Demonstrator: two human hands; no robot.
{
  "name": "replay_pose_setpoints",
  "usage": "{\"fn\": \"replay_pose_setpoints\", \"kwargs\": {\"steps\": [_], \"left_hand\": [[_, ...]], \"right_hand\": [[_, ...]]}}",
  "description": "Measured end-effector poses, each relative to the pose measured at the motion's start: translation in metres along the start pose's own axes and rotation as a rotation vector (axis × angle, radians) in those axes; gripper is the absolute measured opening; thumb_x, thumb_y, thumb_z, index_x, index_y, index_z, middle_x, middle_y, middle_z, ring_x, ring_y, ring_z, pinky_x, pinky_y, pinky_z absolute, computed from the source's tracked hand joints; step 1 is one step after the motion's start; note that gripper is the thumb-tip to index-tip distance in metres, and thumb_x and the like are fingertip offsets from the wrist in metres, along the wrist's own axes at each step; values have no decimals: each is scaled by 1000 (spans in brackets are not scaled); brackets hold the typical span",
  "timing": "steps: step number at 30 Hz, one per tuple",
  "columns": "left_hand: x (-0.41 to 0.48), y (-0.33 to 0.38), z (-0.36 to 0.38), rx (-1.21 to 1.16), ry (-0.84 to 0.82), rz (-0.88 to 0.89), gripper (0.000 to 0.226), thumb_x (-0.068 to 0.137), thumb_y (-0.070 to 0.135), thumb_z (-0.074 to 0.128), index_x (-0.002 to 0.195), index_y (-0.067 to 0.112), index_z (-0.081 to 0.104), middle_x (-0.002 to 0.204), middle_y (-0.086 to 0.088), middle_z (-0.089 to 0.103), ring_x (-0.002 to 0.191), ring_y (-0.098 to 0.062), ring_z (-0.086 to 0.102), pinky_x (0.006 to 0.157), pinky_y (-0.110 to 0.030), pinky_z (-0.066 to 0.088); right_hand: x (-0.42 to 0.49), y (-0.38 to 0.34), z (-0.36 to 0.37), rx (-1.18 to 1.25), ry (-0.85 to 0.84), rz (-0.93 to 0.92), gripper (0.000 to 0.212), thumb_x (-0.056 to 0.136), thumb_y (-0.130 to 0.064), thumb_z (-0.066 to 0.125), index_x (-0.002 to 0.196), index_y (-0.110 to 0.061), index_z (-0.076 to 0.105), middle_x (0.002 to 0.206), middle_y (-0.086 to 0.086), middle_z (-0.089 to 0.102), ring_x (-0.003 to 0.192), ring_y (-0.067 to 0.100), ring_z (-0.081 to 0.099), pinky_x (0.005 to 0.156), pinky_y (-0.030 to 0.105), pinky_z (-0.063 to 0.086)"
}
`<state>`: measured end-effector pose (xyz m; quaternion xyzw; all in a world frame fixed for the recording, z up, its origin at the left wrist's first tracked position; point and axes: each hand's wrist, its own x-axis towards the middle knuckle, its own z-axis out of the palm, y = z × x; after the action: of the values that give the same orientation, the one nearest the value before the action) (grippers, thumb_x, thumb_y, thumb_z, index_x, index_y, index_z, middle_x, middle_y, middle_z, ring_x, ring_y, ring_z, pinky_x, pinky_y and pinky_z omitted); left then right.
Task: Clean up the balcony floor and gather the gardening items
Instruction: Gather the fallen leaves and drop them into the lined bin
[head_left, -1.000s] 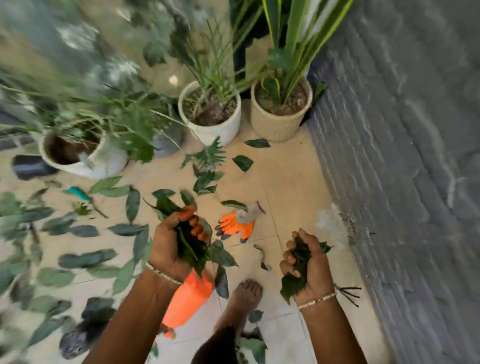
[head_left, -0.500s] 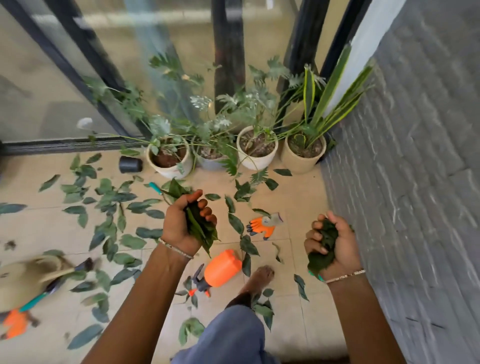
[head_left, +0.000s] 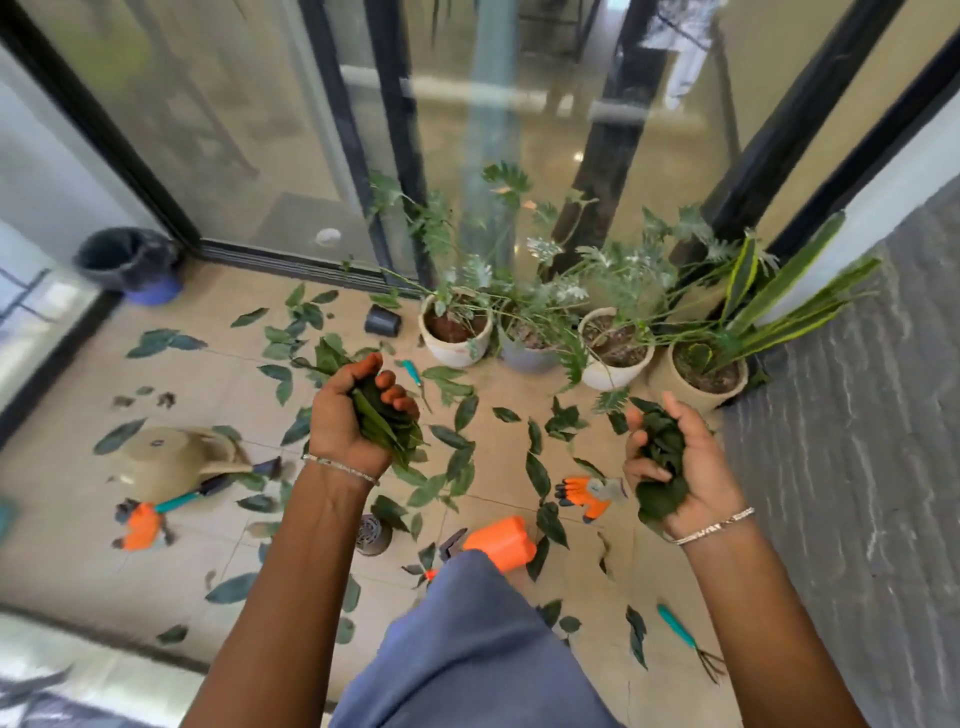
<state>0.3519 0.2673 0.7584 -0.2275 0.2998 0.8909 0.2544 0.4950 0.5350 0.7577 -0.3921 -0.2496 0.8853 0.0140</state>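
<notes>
Since the earlier frame the view has been lifted, so that a dark bin (head_left: 130, 262) is brought into sight far beyond and to the left of the orange spray bottle (head_left: 501, 543). The 2 bunches of leaves have been kept in the hands.

The left hand (head_left: 353, 415) is held up beyond and to the left of the bottle, its fingers (head_left: 395, 400) curled tightly round a bunch of green leaves (head_left: 384, 431). The right hand (head_left: 680, 467) is held up to the right of the bottle, its fingers (head_left: 635, 422) half curled round a darker bunch (head_left: 660, 467).

Loose leaves (head_left: 452, 436) are scattered over the tiled floor (head_left: 156, 566), mostly beyond and left of the bottle. An orange glove (head_left: 584, 493) is seen just beyond the bottle on its right, apart from it. 4 potted plants (head_left: 454, 332) are lined up well beyond the bottle, against the glass. An overturned beige pot (head_left: 171, 460) lies well to the left of the bottle. A teal hand rake (head_left: 685, 642) lies nearer than the bottle, on its right.
</notes>
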Motion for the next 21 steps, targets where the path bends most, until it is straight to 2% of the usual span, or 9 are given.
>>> {"fn": "replay_pose_setpoints", "kwargs": {"steps": [5,10,14,18,21], "left_hand": [[-2,54,-22,-67,22,52,7,81,16,54,74,14,52,61,2,39,46,-14,37,46,-21,39],[10,124,-47,-104,38,78,9,82,15,54,74,13,54,62,1,41,46,-15,39,47,-21,40],[25,197,-75,-128,70,122,22,91,16,48,71,13,54,62,1,41,46,-14,39,47,-21,41],[40,264,-109,-172,101,185,11,80,15,53,69,13,55,62,1,42,46,-14,40,47,-21,42],[48,305,-133,-217,133,214,15,85,16,51,71,13,55,62,1,41,47,-14,40,46,-22,42]], "right_hand": [[21,16,66,-147,-101,43,32,94,-41,53,98,-10,58,76,1,69,54,5,66,27,13,28],[60,58,148,-196,-151,95,25,97,-38,52,101,-13,55,81,3,67,61,8,69,28,14,30],[97,101,224,-229,-170,126,26,97,-36,53,93,-10,58,79,5,64,59,11,66,30,15,32],[134,147,297,-278,-199,174,21,97,-33,54,95,-12,57,78,6,63,59,14,65,29,16,32],[157,178,346,-335,-237,221,21,97,-32,54,97,-12,56,82,7,62,63,14,65,29,16,33]]}}
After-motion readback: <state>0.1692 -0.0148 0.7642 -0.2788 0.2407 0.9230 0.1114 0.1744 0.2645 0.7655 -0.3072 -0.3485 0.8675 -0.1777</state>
